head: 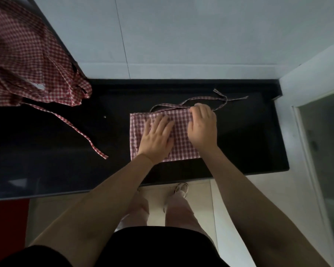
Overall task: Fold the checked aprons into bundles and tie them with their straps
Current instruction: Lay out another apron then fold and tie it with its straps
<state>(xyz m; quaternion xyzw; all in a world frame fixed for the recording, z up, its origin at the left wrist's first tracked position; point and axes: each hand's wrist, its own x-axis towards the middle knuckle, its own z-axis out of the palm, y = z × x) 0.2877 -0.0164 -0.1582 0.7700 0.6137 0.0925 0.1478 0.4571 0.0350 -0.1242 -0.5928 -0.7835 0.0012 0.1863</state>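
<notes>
A red-and-white checked apron lies folded into a flat rectangle on the black counter. My left hand presses flat on its middle with straight fingers. My right hand rests on the fold's right side, its fingers curled at the far right corner where the straps come out. The apron's straps trail loose behind the fold toward the wall, crossing each other. A heap of unfolded checked aprons sits at the far left, with one strap trailing across the counter.
A white tiled wall backs the counter. The counter's right end stops at a white frame with a glass panel. Below the front edge are the pale floor, my legs and a shoe.
</notes>
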